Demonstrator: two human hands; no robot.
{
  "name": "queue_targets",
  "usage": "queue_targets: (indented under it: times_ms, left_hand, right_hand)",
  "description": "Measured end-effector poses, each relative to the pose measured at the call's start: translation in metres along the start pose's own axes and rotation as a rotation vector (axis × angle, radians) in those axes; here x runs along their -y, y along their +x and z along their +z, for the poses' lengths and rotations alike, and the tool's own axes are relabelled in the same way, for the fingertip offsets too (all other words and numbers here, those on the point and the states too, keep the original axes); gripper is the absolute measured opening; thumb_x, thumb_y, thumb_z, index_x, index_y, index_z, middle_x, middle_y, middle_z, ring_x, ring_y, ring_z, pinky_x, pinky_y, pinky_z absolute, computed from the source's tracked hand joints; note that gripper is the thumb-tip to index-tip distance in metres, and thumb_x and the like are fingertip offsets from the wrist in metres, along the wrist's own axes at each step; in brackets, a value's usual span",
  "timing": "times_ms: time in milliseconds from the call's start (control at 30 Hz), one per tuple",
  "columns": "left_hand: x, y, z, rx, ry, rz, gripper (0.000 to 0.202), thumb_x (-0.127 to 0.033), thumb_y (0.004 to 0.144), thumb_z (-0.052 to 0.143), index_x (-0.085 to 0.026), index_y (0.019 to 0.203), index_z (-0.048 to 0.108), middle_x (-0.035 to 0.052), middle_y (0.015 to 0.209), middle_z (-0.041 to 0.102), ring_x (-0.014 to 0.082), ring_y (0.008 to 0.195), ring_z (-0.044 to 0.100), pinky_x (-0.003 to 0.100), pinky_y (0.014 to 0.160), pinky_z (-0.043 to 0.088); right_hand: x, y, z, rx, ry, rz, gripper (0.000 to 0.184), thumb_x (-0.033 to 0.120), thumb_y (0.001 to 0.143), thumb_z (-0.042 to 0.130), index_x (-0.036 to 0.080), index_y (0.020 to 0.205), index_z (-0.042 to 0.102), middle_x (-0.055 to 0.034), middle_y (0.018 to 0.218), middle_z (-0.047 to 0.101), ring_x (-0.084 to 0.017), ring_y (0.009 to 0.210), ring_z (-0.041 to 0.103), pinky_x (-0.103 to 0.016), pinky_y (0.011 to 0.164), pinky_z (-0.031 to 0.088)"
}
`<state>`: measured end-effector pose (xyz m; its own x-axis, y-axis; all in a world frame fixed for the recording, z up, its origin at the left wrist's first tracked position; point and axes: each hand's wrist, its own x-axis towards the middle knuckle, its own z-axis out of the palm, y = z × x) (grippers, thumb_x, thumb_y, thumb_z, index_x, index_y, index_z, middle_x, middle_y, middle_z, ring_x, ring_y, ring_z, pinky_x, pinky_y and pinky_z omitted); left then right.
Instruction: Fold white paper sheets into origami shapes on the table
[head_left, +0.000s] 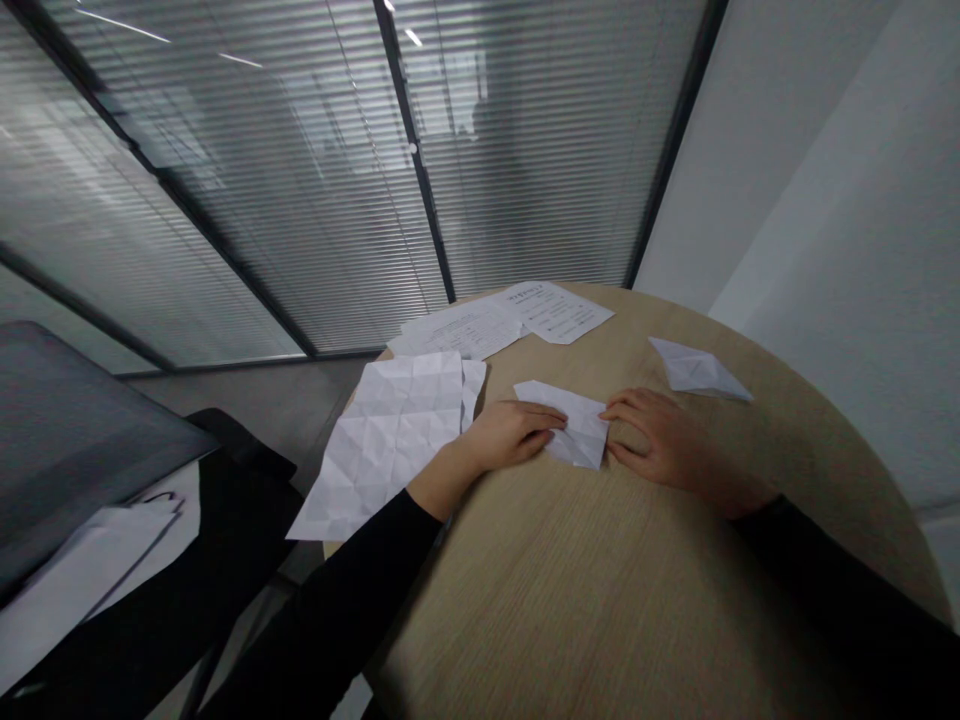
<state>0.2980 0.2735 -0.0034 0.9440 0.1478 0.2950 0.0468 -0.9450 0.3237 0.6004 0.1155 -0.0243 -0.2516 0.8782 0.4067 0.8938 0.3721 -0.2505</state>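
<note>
The counter's [637,580] rounded edge is seen along the far side and down the right. Room for moving is given by the wood-grained stretch between the forearms. The left edge is overhung by creased sheets [397,420]; printed sheets [566,312] are spread at the far edge, and a folded piece [694,372] is set near the right edge.

The working paper [585,420] is located on the counter between the two hands: small, white, folded to an angular outline, crease lines visible. It is pressed from above by the extended fingers of the left hand [504,438]; whether it is also pinched cannot be told. Its right edge is touched by the right hand's [656,440] fingertips, that hand being loosely curved, thumb and forefinger parted.
</note>
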Motion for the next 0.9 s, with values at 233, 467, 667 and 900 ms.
queue_targets:
  times_ms: [233, 467, 667, 900]
  left_hand:
    - [0.0, -0.001, -0.002, -0.021, -0.071, -0.048, 0.042, -0.02, 0.114, 0.055, -0.022, 0.148, 0.081, 0.0106, 0.15, 0.084, 0.0261, 0.139, 0.081, 0.047, 0.124, 0.064]
    - [-0.002, -0.002, -0.007, -0.012, -0.171, 0.008, 0.044, -0.03, 0.11, 0.062, -0.019, 0.148, 0.079, 0.0131, 0.154, 0.082, 0.0298, 0.143, 0.079, 0.048, 0.127, 0.061]
    - [-0.007, -0.002, -0.006, -0.045, -0.16, 0.052, 0.062, -0.054, 0.099, 0.085, -0.017, 0.149, 0.078, 0.0177, 0.156, 0.079, 0.0355, 0.144, 0.078, 0.051, 0.127, 0.06]
    - [-0.001, 0.001, 0.0, 0.005, -0.028, 0.066, 0.04, -0.027, 0.111, 0.067, -0.022, 0.148, 0.08, 0.0118, 0.156, 0.08, 0.0295, 0.144, 0.079, 0.049, 0.125, 0.062]
  right_hand:
    - [-0.004, 0.004, 0.005, -0.013, -0.006, -0.021, 0.028, 0.041, 0.107, 0.073, 0.036, 0.132, 0.087, -0.0108, 0.134, 0.087, -0.042, 0.126, 0.078, -0.069, 0.113, 0.062]
    - [-0.008, 0.004, 0.009, -0.008, 0.056, -0.063, 0.031, 0.03, 0.113, 0.064, 0.036, 0.131, 0.088, -0.0061, 0.14, 0.089, -0.037, 0.132, 0.082, -0.067, 0.119, 0.064]
    - [-0.01, 0.0, 0.013, -0.034, 0.033, -0.069, 0.027, 0.027, 0.111, 0.067, 0.035, 0.127, 0.087, -0.0061, 0.14, 0.089, -0.036, 0.13, 0.084, -0.068, 0.123, 0.062]
    - [-0.007, 0.0, 0.011, -0.068, 0.029, -0.079, 0.033, 0.019, 0.106, 0.067, 0.032, 0.128, 0.087, -0.0074, 0.14, 0.089, -0.035, 0.132, 0.084, -0.064, 0.119, 0.065]
